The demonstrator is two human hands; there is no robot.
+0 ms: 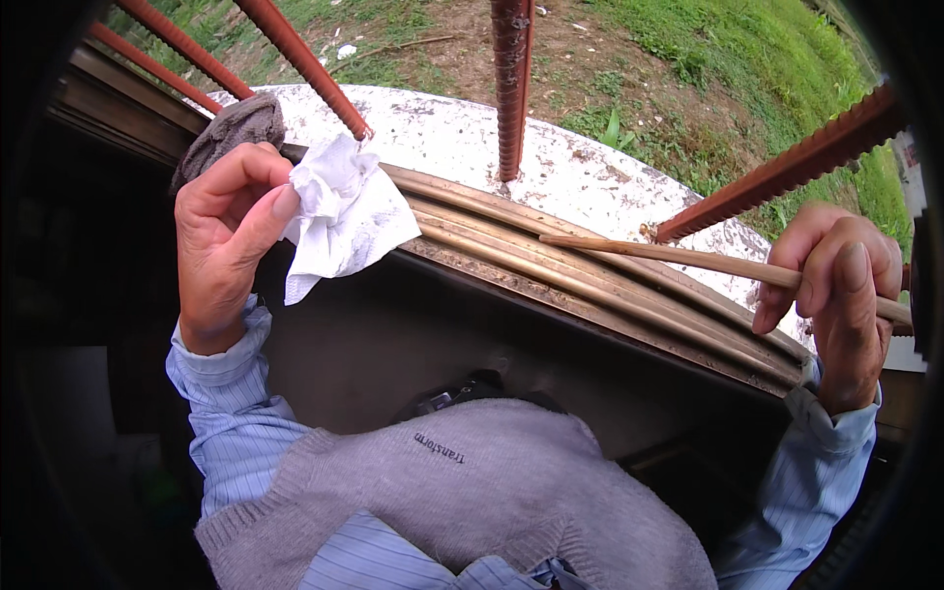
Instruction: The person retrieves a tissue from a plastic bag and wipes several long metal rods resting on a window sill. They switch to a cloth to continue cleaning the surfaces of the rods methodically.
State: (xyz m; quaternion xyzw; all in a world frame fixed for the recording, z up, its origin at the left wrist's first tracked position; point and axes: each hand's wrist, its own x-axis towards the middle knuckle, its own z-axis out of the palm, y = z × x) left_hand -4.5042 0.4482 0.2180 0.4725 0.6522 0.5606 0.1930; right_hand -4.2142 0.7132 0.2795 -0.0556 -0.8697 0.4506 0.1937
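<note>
Pinched between the thumb and fingers of my left hand (pixel 228 228) is a crumpled white paper tissue (pixel 350 221), its loose end hanging toward the inner edge of the window track. My right hand (pixel 841 295) grips a thin wooden stick (pixel 686 257), whose tapered tip points left over the track. The metal sliding-window track (pixel 560 254), with long grooves and dark dirt along its inner edge, runs below both hands. A bunched grey-brown cloth (pixel 234 133) lies on the track just behind my left hand.
Beyond the track is a white, flaking sill (pixel 435 129). Rust-red ribbed bars (pixel 510 88) rise from it, one slanting close to my right hand. Grass and bare soil (pixel 664 81) lie outside. A brown window frame (pixel 133 103) stands at the left end.
</note>
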